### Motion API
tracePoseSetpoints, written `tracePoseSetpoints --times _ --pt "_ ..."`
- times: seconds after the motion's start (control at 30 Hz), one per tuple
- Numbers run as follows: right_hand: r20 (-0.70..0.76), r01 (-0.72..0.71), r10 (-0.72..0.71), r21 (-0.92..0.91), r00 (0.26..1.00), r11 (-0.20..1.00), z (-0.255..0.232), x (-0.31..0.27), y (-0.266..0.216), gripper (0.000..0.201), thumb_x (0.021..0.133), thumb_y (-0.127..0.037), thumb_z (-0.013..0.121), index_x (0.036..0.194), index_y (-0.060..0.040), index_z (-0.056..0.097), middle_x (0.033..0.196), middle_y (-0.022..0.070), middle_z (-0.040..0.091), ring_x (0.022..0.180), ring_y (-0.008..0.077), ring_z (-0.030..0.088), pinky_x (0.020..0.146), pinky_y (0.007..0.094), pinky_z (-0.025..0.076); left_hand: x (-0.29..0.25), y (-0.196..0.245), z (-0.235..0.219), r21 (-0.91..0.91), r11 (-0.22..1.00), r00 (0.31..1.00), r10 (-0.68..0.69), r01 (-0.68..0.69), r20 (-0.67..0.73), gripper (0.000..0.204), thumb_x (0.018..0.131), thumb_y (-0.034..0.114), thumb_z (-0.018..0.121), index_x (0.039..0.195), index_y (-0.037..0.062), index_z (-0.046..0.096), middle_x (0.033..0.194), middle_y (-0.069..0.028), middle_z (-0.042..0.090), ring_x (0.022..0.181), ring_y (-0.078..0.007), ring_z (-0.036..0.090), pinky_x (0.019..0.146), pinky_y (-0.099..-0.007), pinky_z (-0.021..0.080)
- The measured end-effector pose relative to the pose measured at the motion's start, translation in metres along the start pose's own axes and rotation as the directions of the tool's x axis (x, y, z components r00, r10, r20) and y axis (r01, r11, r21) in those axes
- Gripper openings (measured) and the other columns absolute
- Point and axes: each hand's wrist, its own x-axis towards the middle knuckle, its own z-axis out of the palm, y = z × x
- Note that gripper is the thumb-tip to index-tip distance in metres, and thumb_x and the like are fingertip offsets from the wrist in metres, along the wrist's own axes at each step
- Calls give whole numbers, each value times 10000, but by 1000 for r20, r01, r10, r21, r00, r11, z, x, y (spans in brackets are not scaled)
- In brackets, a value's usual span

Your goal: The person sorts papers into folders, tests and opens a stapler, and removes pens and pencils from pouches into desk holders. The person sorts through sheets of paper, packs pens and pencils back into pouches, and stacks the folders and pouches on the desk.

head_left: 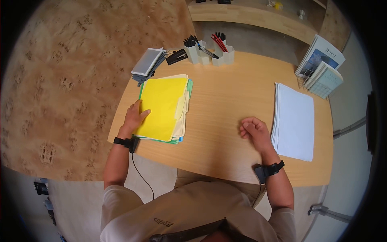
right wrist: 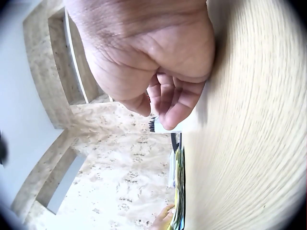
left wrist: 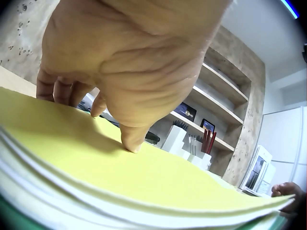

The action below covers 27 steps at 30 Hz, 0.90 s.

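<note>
On the left of the desk lies a stack of file folders with a yellow folder (head_left: 163, 105) on top; cream, green and blue edges show beneath it. My left hand (head_left: 135, 116) rests at the stack's left edge. In the left wrist view, its thumb (left wrist: 132, 139) touches the yellow surface and the other fingers bend down toward the far edge. Nearer the desk's right side, my right hand (head_left: 257, 133) rests on its side on the wood, fingers loosely curled and holding nothing. Just right of it is a stack of white sheets (head_left: 294, 123).
Behind the folders stand a pile of grey-white items (head_left: 148, 62), a black stapler (head_left: 176, 57) and white pen holders (head_left: 194, 54) with black and red pens. A wire rack (head_left: 310, 78) with booklets stands at the back right. Shelves (head_left: 250, 18) lie beyond the desk (head_left: 229, 92).
</note>
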Motion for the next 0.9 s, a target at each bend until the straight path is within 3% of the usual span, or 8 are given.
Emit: tracePoseSetpoints --times 0.1,0.17,0.2,0.27,0.3,0.4,0.6,0.9 --pt "6 1 -1 3 1000 1000 -1 0 3 177 1037 -150 608 1126 -6 656 929 58 708 784 118 665 700 255 544 -4 9 -1 20 998 997 -62 61 46 762 895 417 751 1491 42 461 1396 -296 539 1305 -448 512 1103 -492 426" --pt "12 7 -7 2 1000 1000 -2 2 0 173 1037 -147 607 1123 -7 659 927 57 708 784 117 664 699 254 543 -24 47 0 405 911 957 185 -81 -225 762 884 433 753 1488 63 471 1456 -290 479 1347 -466 455 1127 -531 379" --pt "16 14 -14 -9 1000 1000 -2 2 0 170 1036 -147 607 1119 -8 661 924 56 708 784 117 663 702 253 542 -29 65 -6 225 936 925 318 -272 -208 730 857 358 783 1465 71 497 1516 -290 414 1391 -481 399 1145 -552 346" --pt "30 0 1 -25 1000 1000 1 -2 1 168 1035 -146 607 1115 -10 664 921 55 708 785 116 662 704 252 541 -46 103 1 130 867 864 494 -481 -94 719 845 379 795 1456 117 522 1531 -284 404 1414 -491 373 1171 -543 316" --pt "25 -3 4 -40 1000 999 2 -2 -1 168 1035 -147 608 1113 -10 665 918 54 708 786 117 661 708 253 541 -57 123 3 100 887 891 453 -451 -2 734 840 400 795 1467 142 513 1546 -280 386 1429 -508 340 1180 -555 293" --pt "22 -1 2 -55 1000 998 3 -1 -2 170 1036 -149 608 1112 -8 666 918 54 708 787 118 660 715 256 541 -62 152 14 125 869 873 458 -479 166 736 863 348 742 1518 180 450 1612 -273 269 1466 -534 245 1170 -617 256" --pt "19 0 1 -30 1000 1000 0 -4 0 174 1036 -153 607 1111 -7 664 922 52 706 789 121 659 719 257 540 -64 140 29 85 919 892 348 -386 289 772 813 187 664 1542 190 410 1647 -266 182 1478 -538 213 1160 -620 261" --pt "56 29 -28 -17 998 999 -1 3 13 151 1030 -143 602 1093 -23 668 905 47 696 783 114 654 696 257 536 -72 116 16 105 907 865 347 -408 364 741 833 163 671 1532 201 427 1624 -251 267 1483 -511 238 1177 -591 269"
